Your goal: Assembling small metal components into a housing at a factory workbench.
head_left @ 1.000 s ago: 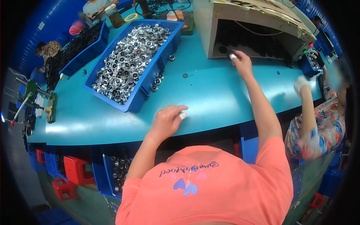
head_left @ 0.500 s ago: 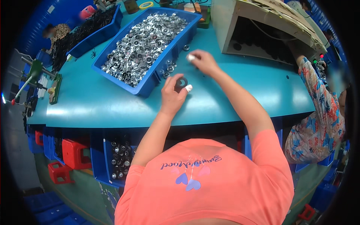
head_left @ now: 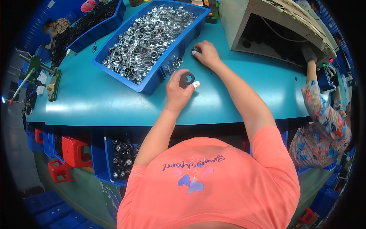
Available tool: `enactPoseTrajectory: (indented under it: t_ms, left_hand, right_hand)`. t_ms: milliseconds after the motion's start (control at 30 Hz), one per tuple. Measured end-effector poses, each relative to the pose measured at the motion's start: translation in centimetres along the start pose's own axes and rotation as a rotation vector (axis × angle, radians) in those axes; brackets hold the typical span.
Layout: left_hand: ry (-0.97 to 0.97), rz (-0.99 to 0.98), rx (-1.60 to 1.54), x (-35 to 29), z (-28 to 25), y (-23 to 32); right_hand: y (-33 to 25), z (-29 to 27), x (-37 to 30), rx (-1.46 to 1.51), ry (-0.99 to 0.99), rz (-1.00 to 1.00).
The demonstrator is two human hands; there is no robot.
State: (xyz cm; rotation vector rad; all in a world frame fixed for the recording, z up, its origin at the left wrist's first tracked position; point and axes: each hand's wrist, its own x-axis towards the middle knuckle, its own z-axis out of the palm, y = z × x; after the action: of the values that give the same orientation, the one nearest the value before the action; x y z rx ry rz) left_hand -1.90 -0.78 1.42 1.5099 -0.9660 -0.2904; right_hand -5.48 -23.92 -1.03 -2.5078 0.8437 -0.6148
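Note:
My left hand is raised over the teal table, its fingers and white-wrapped thumb closed around a thick black ring with a round hole. Farther off to the right, my right hand rests low on the tabletop beside the blue bin. Its fingers and thumb pinch a small round shiny part, partly hidden by them. The long blue bin is heaped with clear-and-silver round parts. Several loose ones lie at its right side, just past my left hand.
A pale box, open at the front and dark inside, stands at the right. Beside it works a person in a flowered top, one arm reaching into it. At left are a green hand press and another blue bin of black pieces.
My right hand has moved slightly farther away and closed on the shiny part that lay by the bin. The left still holds the ring, turned more toward view. The other person's arm has shifted.

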Motion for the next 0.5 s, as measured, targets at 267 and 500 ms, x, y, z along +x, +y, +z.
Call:
enactPoseTrajectory:
  t_ms: [267,500]
  left_hand:
    - [-0.033,0.047,0.075,0.0,-0.5,1.0]
    - [-0.254,-0.462,-0.974,0.7,-1.9,-1.8]
  right_hand:
    - [-2.4,-5.3,-6.6,0.759,-0.214,0.237]
    - [-3.7,-5.1,-8.7,1.227,-0.242,0.309]
